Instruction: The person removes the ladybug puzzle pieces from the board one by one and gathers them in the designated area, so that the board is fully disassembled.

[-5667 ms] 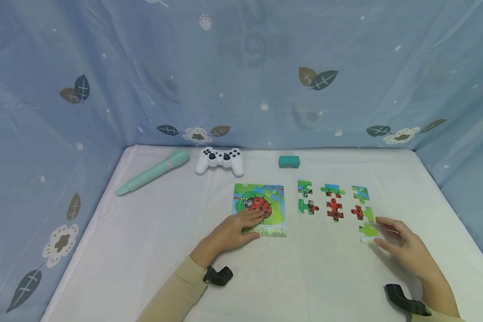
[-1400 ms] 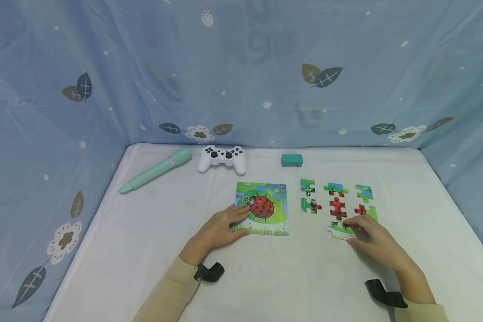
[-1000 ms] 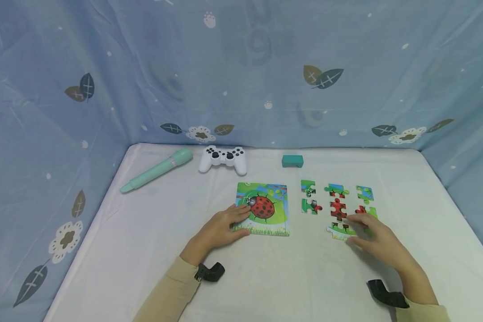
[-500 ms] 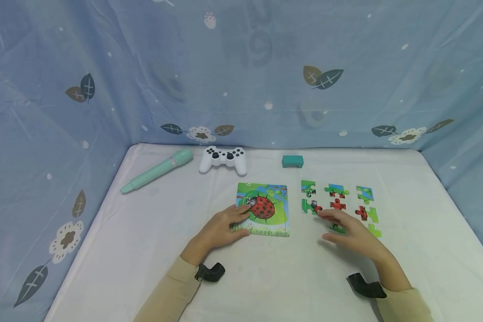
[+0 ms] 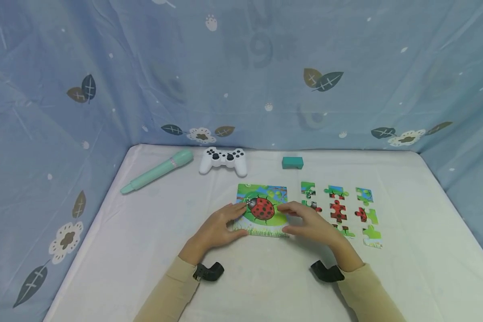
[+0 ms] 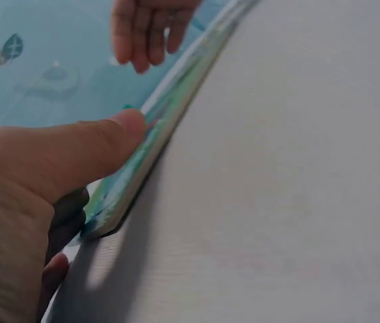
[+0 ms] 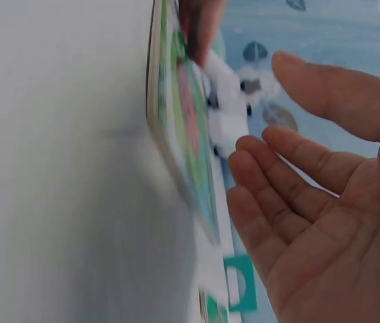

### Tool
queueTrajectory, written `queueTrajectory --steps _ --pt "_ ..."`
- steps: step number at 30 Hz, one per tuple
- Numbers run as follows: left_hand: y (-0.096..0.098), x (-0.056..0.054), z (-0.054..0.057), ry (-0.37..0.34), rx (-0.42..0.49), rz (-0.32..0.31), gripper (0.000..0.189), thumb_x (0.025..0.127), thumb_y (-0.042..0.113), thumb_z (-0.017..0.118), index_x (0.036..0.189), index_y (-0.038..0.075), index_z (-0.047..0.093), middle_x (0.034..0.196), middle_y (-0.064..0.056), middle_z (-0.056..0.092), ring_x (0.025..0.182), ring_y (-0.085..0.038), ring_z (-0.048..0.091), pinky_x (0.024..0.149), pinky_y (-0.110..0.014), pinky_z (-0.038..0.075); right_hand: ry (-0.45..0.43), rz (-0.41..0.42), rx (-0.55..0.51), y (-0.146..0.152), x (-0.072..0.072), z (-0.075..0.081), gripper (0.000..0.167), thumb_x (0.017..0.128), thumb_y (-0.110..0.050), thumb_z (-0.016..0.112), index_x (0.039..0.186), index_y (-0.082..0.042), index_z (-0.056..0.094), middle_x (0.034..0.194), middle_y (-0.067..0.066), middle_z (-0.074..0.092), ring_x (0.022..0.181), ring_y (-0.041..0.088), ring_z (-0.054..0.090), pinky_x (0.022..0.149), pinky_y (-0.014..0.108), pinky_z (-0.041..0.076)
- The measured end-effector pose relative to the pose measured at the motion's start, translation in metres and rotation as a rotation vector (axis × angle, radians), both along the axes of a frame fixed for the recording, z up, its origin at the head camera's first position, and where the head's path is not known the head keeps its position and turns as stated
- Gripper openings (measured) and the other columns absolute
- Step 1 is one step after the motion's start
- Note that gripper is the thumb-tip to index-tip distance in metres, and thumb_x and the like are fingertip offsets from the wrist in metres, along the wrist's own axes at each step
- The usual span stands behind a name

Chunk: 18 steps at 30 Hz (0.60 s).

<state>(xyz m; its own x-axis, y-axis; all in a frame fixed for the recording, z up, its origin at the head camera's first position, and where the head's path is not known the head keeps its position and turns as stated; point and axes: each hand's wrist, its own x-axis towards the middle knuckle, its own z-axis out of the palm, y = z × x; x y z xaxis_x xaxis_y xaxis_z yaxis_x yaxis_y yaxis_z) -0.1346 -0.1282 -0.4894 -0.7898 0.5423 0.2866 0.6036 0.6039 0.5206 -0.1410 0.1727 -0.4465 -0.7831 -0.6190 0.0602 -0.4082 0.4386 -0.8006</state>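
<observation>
A square ladybug picture board (image 5: 262, 210) lies flat on the white table, and its side edge shows in both wrist views. My left hand (image 5: 217, 228) rests on its left side, fingers laid out on top. In the left wrist view, that thumb (image 6: 102, 145) touches the board's near edge. My right hand (image 5: 311, 223) is at the board's right edge; in the right wrist view its fingers (image 7: 291, 195) are spread, with nothing held and a gap to the board. To the right, ladybug jigsaw pieces (image 5: 338, 211) sit in spaced rows, partly hidden by my right hand.
Along the back edge stand a mint-green marker-shaped object (image 5: 157, 171), a white game controller (image 5: 223, 161) and a small teal block (image 5: 292, 163). Blue patterned cloth (image 5: 241, 76) rises behind the table and along both sides.
My right hand set down the lower-right piece, then the lower-middle grass piece. It let go and moved left to the board. My left hand shifted slightly left, staying on the board.
</observation>
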Motion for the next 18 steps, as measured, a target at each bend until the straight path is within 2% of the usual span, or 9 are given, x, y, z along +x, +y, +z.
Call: queueTrajectory --steps 5,8,13,16,18 --pt "-0.009 -0.003 0.0 -0.014 -0.034 0.058 0.073 0.079 0.044 0.074 0.136 0.005 0.052 0.145 -0.004 0.046 0.135 -0.023 0.043 0.116 -0.035 0.031 -0.01 0.036 0.001 -0.029 -0.004 -0.001 0.052 0.084 -0.017 0.072 0.129 -0.001 0.053 0.124 0.013 0.06 0.115 0.029 0.056 0.099 0.049 0.047" --pt "-0.013 -0.003 0.001 -0.032 -0.06 0.077 0.077 0.078 0.048 0.073 0.137 0.005 0.05 0.146 -0.003 0.045 0.135 -0.024 0.042 0.116 -0.037 0.031 -0.019 0.075 0.002 -0.045 -0.008 -0.004 0.05 0.085 -0.016 0.071 0.129 -0.001 0.052 0.123 0.012 0.06 0.112 0.028 0.057 0.096 0.047 0.049" --pt "-0.013 -0.005 0.001 -0.066 -0.114 0.062 0.081 0.079 0.052 0.07 0.139 0.005 0.047 0.149 -0.003 0.041 0.138 -0.022 0.038 0.118 -0.036 0.026 -0.033 0.093 0.016 -0.065 -0.014 -0.009 0.05 0.084 -0.013 0.072 0.129 0.0 0.052 0.121 0.012 0.058 0.107 0.024 0.058 0.093 0.038 0.052" --pt "-0.012 -0.005 0.001 -0.071 -0.127 0.053 0.081 0.079 0.053 0.07 0.14 0.005 0.046 0.149 -0.003 0.04 0.138 -0.021 0.037 0.119 -0.036 0.025 0.005 0.069 0.052 -0.073 -0.015 -0.012 0.052 0.083 -0.014 0.073 0.128 0.0 0.053 0.117 0.011 0.057 0.102 0.021 0.055 0.089 0.035 0.052" --pt "-0.011 -0.005 0.002 -0.064 -0.125 0.048 0.081 0.079 0.052 0.07 0.14 0.005 0.046 0.149 -0.003 0.041 0.138 -0.021 0.037 0.119 -0.037 0.025 0.029 0.042 0.092 -0.077 -0.015 -0.015 0.054 0.082 -0.016 0.074 0.129 -0.002 0.053 0.118 0.01 0.054 0.103 0.02 0.052 0.092 0.036 0.05"
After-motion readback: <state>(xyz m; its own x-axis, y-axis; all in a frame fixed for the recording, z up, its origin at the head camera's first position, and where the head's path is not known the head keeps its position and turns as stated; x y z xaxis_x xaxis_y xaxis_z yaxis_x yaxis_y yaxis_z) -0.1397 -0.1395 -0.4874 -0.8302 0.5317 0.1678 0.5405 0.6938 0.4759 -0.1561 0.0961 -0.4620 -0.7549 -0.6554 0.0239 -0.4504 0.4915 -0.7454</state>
